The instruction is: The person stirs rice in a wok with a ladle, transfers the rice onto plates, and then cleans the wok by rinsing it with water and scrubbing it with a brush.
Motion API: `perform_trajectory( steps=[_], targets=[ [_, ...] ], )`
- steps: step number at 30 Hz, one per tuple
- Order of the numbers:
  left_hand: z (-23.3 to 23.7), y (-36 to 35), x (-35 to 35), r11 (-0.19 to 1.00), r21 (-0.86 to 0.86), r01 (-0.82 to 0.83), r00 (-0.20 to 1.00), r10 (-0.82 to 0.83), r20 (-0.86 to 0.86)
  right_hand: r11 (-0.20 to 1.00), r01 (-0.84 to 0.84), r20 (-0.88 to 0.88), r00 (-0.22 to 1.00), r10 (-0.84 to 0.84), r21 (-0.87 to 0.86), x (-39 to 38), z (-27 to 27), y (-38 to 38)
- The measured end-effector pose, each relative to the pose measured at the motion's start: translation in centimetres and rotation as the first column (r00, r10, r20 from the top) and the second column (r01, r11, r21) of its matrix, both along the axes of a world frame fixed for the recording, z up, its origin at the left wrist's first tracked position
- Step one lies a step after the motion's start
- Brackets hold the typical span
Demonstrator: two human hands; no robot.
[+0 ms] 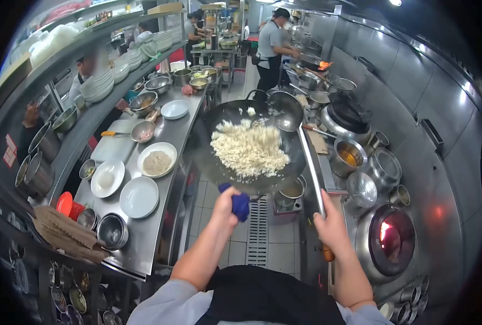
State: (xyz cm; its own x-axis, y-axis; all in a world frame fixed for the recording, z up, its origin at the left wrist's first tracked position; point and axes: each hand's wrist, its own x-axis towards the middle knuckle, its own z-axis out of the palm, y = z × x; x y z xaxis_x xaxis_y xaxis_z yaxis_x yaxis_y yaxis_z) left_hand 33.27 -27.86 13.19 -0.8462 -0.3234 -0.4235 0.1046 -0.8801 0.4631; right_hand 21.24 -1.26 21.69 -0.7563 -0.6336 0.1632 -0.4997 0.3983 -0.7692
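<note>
My left hand [225, 208] is closed round a folded blue cloth [241, 208] at the near edge of a large dark wok [208, 168]. The wok is up over the aisle, between the counter and the stoves. In it, a heap of pale rice [246, 151] is blurred by motion, with a few grains above the pan. My right hand [330, 219] grips the long metal handle of a ladle [310, 168], near its wooden end. The ladle's bowl is at the far right side of the wok, above its inner wall.
To the left, a steel counter [168, 187] holds a plate of minced food [157, 160], white plates and bowls. A lit burner [386, 238] glows on my right, beside pots and a strainer [362, 189]. Ahead, a person [272, 51] works at a flaming wok. A floor drain [258, 230] lies below.
</note>
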Motion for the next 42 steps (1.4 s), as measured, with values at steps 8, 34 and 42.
perform_trajectory(
  steps=[8,34,42],
  targets=[
    [-2.1,1.3,-2.0,0.79,-0.56,-0.249,0.938,0.34,0.063,0.98,0.184,0.29,0.936,-0.2,0.082,-2.0,-1.9,-2.7],
    [-4.4,3.6,16.0,0.97,0.057,-0.236,0.933,0.21,0.291,0.843,-0.498,0.974,-0.017,0.225,-0.204,4.8,-2.1,-9.6],
    [-2.2,1.3,20.2,0.874,-0.124,-0.469,0.839,0.485,0.246,0.784,-0.575,0.948,0.042,0.316,-0.236,7.4,3.3,-15.5]
  ],
)
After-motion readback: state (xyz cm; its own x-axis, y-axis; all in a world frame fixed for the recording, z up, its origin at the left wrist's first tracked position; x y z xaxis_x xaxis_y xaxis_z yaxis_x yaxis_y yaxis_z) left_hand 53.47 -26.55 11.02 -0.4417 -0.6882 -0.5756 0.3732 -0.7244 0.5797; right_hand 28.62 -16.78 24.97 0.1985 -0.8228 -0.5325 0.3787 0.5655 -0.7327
